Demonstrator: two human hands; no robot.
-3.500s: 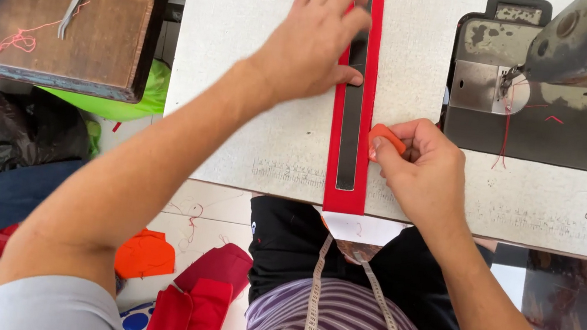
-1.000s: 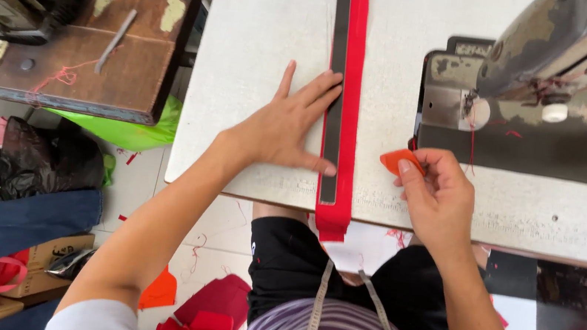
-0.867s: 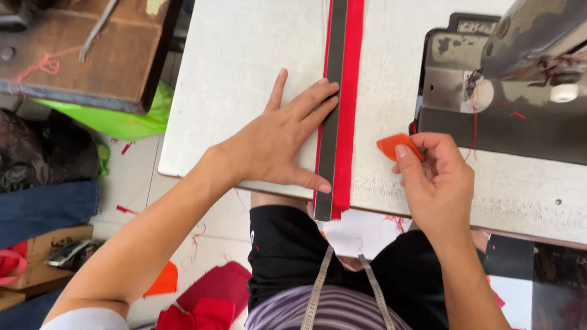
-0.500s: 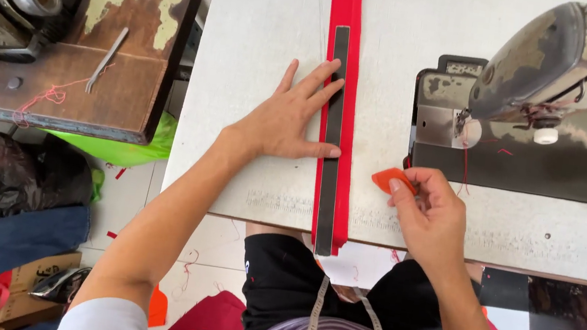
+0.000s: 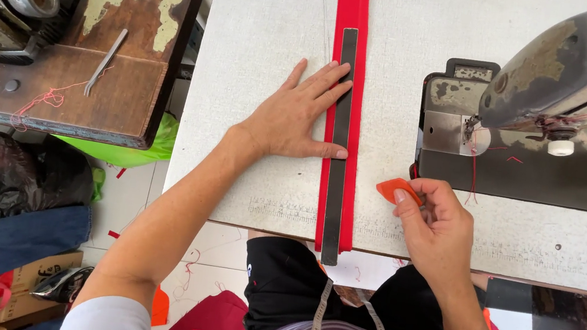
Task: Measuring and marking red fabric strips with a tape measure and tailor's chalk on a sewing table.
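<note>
A long red fabric strip runs down the middle of the grey sewing table. On top of it lies a dark flat ruler, overhanging the table's near edge. My left hand lies flat on the table, fingers spread, with fingertips and thumb pressing the ruler's left edge. My right hand is to the right of the strip, pinching a small orange piece of tailor's chalk just above the table, clear of the fabric.
A worn sewing machine with red thread stands at the right. A second, scarred wooden table with a metal tool and a machine motor sits at the left. Bags, cloth and red scraps lie on the floor. A measuring tape hangs from my neck.
My left hand has stayed pressed on the ruler. My right hand with the chalk has drawn away from the strip toward the right. The view has shifted, showing more of the table.
</note>
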